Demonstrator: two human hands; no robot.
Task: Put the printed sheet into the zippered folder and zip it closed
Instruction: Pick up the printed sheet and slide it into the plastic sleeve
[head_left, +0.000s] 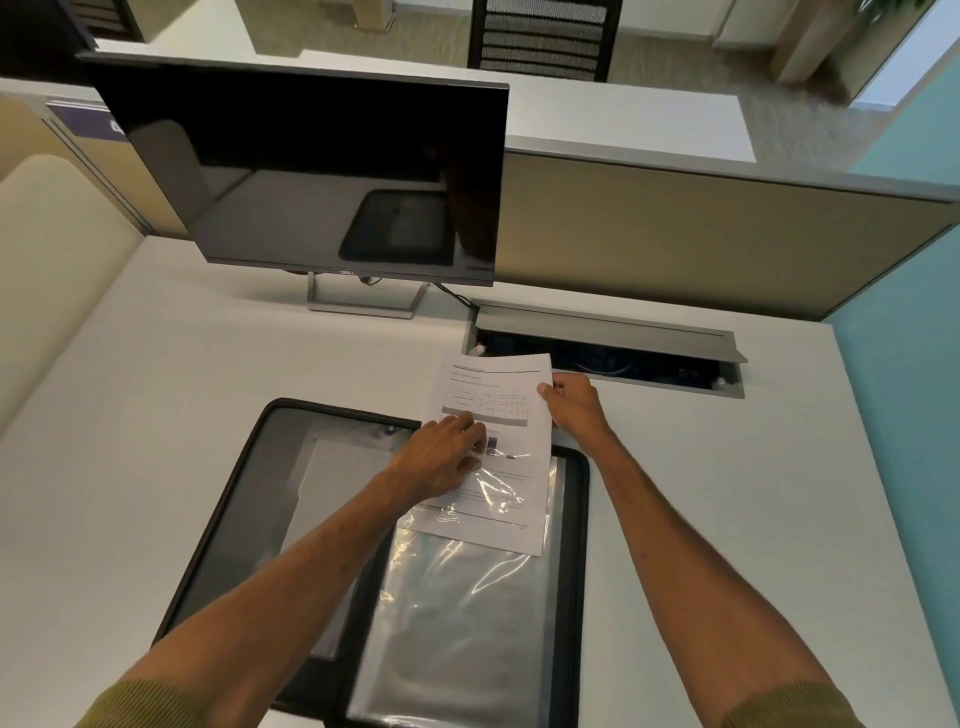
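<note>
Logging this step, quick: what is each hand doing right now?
Left hand: fingers closed on the clear sleeve's top edge.
Right hand: grip closed on the printed sheet, right edge.

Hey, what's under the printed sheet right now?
The lower part of the printed sheet is slipped into a clear plastic sleeve of the open zippered folder; its top overhangs the desk. Anything directly beneath is covered.

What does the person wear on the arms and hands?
Both hands, left hand and right hand, are bare: no gloves, rings or watch show. The forearms are uncovered. Olive-green ribbed sleeves are pushed up near the elbows, seen only at the bottom edge of the view.
</note>
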